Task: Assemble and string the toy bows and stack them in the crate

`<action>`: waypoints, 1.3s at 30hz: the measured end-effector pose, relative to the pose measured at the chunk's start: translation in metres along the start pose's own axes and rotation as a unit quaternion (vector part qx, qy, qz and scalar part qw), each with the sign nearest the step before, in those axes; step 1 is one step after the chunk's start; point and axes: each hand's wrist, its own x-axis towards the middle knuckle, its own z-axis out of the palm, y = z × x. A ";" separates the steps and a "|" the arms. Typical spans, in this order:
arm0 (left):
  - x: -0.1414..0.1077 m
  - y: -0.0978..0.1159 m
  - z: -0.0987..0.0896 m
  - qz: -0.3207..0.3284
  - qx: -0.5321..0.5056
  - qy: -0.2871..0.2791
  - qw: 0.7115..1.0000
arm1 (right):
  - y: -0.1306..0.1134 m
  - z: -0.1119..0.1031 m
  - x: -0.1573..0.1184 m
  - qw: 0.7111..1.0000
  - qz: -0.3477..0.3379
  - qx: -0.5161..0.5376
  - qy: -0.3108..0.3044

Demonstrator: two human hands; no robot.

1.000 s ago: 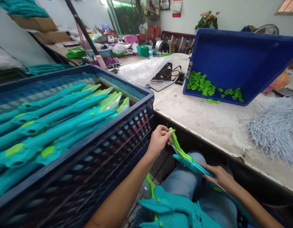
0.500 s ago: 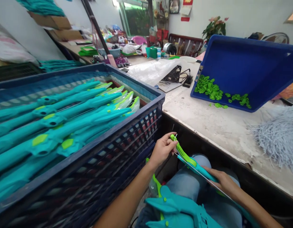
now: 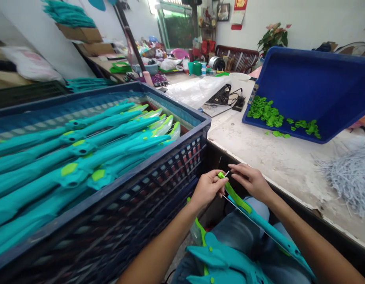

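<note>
My left hand [image 3: 208, 188] pinches the green tip of a long teal plastic piece that looks like a toy bow [image 3: 268, 228]. A thin white cord runs along the bow and its short end sticks out above the pinching fingers. My right hand [image 3: 252, 182] is at that cord end, fingers stretched and slightly apart; whether they touch the cord I cannot make out. The bow slants down to the right across my lap, its lower end partly hidden by my right forearm. More teal pieces with green buttons [image 3: 223, 256] lie on my lap below.
On the left stands a dark blue crate [image 3: 170, 165] filled with similar teal bows [image 3: 81, 146]. A tilted blue bin [image 3: 306, 86] with small green parts [image 3: 265, 112] rests on the white worktable [image 3: 244, 146]. Grey-blue strands [image 3: 348, 177] lie at the right, a black fan [image 3: 220, 94] farther back.
My right hand has left the bow's body and moved up to the cord end beside my left hand. The left hand keeps its pinch on the green tip. The view has shifted slightly.
</note>
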 end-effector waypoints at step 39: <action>0.001 0.008 -0.009 0.016 -0.033 0.101 0.994 | -0.023 0.104 -0.012 0.914 0.087 0.165 0.360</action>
